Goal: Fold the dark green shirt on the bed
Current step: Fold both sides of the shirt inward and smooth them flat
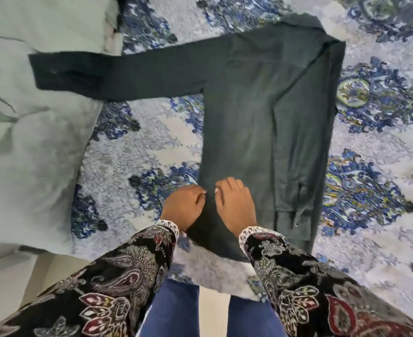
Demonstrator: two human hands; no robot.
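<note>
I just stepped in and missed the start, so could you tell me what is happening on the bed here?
A person is folding a dark green shirt laid out on a blue patterned bedspread. The right sleeve is already folded in along the body, while the left sleeve stretches out sideways, its cuff reaching a pale green blanket. Both hands are at the shirt's near left edge: the left hand seems to pinch the fabric there, and the right hand rests on it close by.

Dark green shirt (261, 117) flat on patterned bedspread (375, 166), one sleeve out toward pale blanket (30, 142). Left hand (183, 206) and right hand (236, 203) grip its near hem.
</note>
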